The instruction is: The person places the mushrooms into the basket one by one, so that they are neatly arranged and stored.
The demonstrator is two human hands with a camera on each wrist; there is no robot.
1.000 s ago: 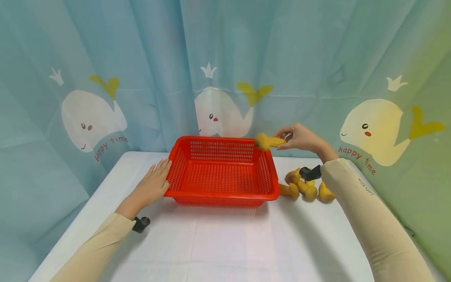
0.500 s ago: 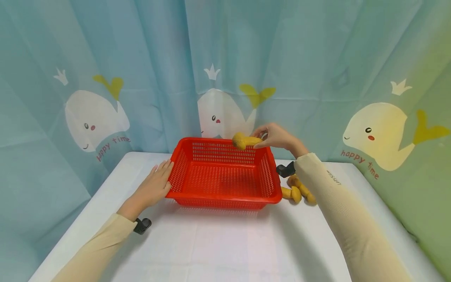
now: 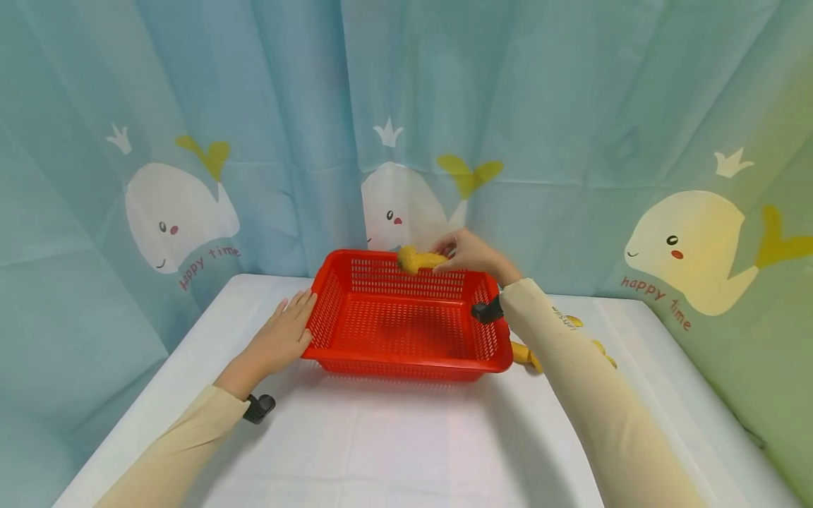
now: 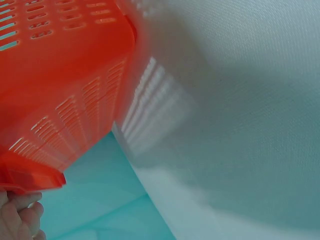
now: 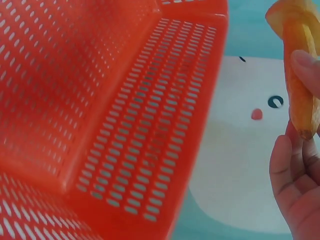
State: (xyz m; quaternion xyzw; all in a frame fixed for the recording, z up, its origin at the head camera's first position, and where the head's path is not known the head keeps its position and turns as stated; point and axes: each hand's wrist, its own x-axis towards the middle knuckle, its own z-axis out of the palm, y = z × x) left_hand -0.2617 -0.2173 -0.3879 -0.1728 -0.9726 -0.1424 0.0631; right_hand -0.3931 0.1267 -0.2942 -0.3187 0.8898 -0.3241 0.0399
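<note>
A yellow, thick-stemmed mushroom (image 3: 408,261) is pinched by its stem between the thumb and fingers of my right hand (image 3: 468,255). It hangs above the back part of the red perforated basket (image 3: 406,362), cap pointing left. In the right wrist view the mushroom (image 5: 299,70) appears upright beside the basket wall (image 5: 145,125), apart from it. My left hand (image 3: 279,339) rests on the basket's left rim with its fingers fairly straight. From the left wrist, that hand (image 4: 20,215) touches the rim's edge. No mushroom shows on the basket floor.
More yellow mushrooms (image 3: 522,355) lie on the white table (image 3: 406,437) right of the basket, partly covered by my right sleeve (image 3: 571,374). Behind the table hangs a blue-green curtain (image 3: 540,106) with whale prints.
My right hand has carried the mushroom leftward from the basket's right rim to over its back part. The left hand stays on the left rim. The view has shifted slightly.
</note>
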